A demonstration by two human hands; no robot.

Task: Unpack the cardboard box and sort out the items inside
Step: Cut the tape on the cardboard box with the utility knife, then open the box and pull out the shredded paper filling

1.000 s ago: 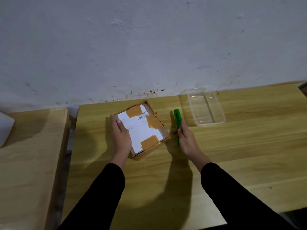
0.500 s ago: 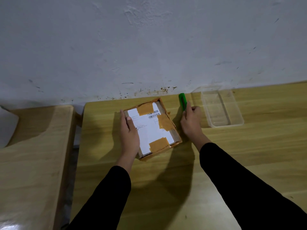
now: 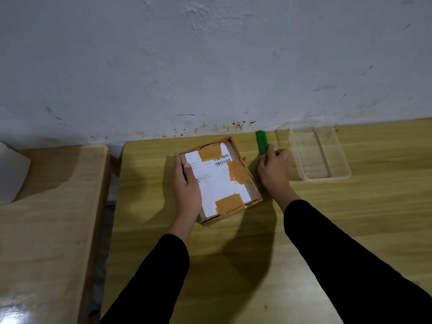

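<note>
A small cardboard box (image 3: 224,183) lies flat on the wooden table (image 3: 257,242), near its far left corner. It is closed, with a white shipping label and brown tape patches on top. My left hand (image 3: 188,185) rests on the box's left side, fingers over its top edge. My right hand (image 3: 273,170) is just right of the box and grips a green utility knife (image 3: 261,142), whose free end points away toward the wall.
An empty clear plastic container (image 3: 313,150) stands right of the knife, by the wall. A second wooden table (image 3: 46,218) sits to the left across a narrow gap, with a white object (image 3: 11,174) on it. A white wall (image 3: 210,66) backs both tables.
My right hand has carried the green knife away from me, from beside the box's near right side to near its far right corner. My left hand has stayed on the box.
</note>
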